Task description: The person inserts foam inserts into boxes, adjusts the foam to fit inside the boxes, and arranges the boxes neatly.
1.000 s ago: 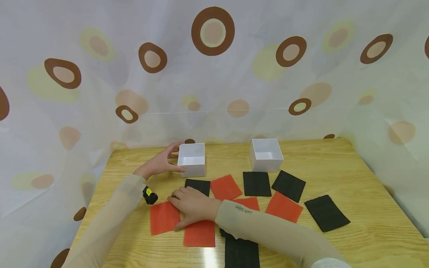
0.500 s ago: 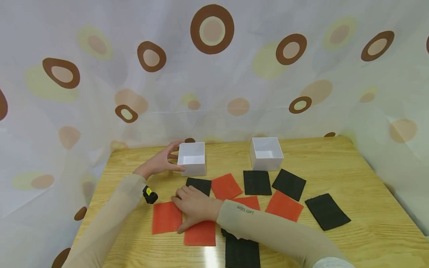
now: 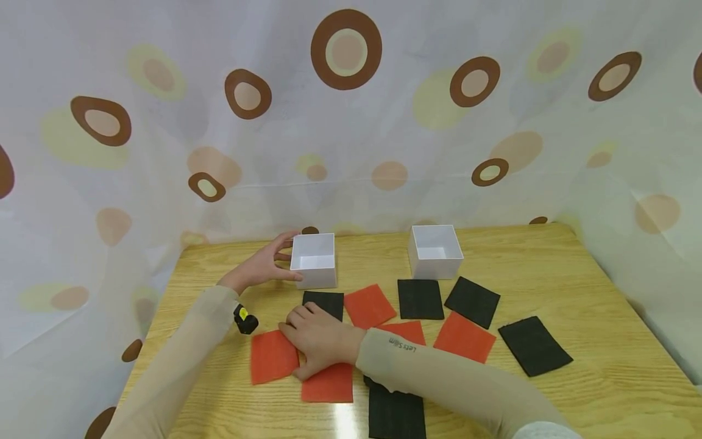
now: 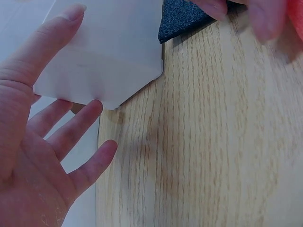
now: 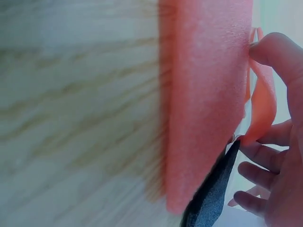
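At the back left of the table, my left hand (image 3: 259, 267) holds a white square box (image 3: 318, 279) by its left side. Its thumb lies along a box wall in the left wrist view, with the fingers spread at the lower edge. Lower in the middle, my right hand (image 3: 320, 340) reaches over the cloth squares. Its thumb and fingers pinch a red cloth square (image 3: 271, 358), which buckles upward between them (image 5: 266, 101) in the right wrist view. Another red cloth square (image 3: 329, 387) lies partly under this hand, and a black cloth square (image 3: 325, 300) shows just beyond it.
A second white box (image 3: 437, 268) stands at the back right. More red and black cloth squares lie across the wooden table (image 3: 548, 274), some overlapping, such as a black one (image 3: 534, 346) at the right. A patterned curtain (image 3: 351, 134) hangs behind the table.
My right hand has shifted slightly to the right, and the left red cloth square has slid a little the same way. The left hand stays at the white box.
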Available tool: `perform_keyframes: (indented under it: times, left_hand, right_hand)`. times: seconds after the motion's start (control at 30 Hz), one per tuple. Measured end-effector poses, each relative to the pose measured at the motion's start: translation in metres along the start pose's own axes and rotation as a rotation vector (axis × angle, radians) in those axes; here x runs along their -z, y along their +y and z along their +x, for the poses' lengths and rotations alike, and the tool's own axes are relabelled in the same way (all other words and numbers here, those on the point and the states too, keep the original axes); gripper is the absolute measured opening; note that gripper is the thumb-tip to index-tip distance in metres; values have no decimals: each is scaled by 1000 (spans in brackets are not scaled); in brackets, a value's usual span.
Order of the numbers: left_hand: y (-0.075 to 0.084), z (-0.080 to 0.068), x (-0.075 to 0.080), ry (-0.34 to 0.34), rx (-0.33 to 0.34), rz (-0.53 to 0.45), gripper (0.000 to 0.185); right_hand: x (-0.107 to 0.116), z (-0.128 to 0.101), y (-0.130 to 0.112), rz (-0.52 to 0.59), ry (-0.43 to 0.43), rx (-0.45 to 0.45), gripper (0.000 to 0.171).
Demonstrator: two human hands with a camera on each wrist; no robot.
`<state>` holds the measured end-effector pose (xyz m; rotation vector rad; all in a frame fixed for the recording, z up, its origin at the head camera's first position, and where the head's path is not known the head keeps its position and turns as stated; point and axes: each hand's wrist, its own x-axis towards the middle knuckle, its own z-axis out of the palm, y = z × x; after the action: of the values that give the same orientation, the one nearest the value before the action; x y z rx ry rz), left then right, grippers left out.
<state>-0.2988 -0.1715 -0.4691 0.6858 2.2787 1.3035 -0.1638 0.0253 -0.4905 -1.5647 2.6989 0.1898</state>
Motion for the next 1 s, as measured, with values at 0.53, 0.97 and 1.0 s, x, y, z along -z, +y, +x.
perform_keyframes:
  times: [0.53,0.97,1.0]
  left_hand:
    - [3,-1,0,-8,3,-14,104]
    - [2,0,0,-8,11,-14,105]
    - [2,0,0,-6,8,-13,106]
  right_hand:
    - [22,-30,23,53,3,-42,78]
    - [37,-66,52,162,19,-123,77]
    - [39,-68,55,165,20,-129,78]
